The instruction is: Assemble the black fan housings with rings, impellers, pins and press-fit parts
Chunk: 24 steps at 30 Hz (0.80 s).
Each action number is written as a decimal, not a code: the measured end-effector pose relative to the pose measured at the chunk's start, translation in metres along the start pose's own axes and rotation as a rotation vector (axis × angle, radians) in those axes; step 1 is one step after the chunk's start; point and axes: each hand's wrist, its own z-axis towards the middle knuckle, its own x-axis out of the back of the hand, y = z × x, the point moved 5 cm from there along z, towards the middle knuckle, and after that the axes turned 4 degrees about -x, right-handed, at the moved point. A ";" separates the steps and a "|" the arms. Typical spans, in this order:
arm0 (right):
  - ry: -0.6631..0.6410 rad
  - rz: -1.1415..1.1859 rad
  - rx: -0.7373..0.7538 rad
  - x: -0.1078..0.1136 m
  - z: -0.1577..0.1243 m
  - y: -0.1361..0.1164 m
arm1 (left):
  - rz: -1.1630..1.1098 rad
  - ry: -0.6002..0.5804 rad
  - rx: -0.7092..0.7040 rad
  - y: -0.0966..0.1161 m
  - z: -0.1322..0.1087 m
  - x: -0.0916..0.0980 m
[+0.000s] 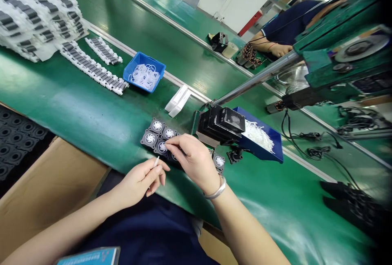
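My left hand (143, 179) is closed in a pinch on a small white pin (156, 161), held near the table's front edge. My right hand (191, 156) rests on a cluster of small black square fans with white rotors (157, 132) on the green table. Its thumb and forefinger are pinched together over one fan; what they hold is too small to make out. One more fan (219, 161) lies just right of my right wrist, which wears a silver bangle (216, 192).
Behind the fans stand a black machine block (221, 124) and a dark blue tray of white pins (263, 138). A light blue bin of white rings (144, 72) and trays of parts (33, 16) lie far left. A cardboard box (45, 183) sits near left. Another person's arm (275, 48) works across the belt.
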 end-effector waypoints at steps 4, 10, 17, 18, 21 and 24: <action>0.182 -0.099 0.031 0.025 0.003 -0.007 | -0.050 -0.004 0.017 0.002 0.000 -0.001; 0.050 0.094 0.027 0.036 -0.003 -0.022 | -0.023 -0.016 -0.021 0.010 -0.001 0.002; -0.150 0.362 -0.016 0.005 -0.004 -0.024 | 0.015 -0.041 -0.090 0.017 0.000 0.002; -0.159 0.388 -0.018 0.005 -0.002 -0.023 | 0.000 -0.036 -0.094 0.017 -0.001 0.003; -0.109 0.494 -0.095 0.011 0.006 -0.015 | -0.102 0.010 -0.098 0.015 -0.003 0.006; 0.060 0.455 -0.217 0.018 0.019 -0.001 | -0.172 0.064 -0.096 0.013 -0.003 0.009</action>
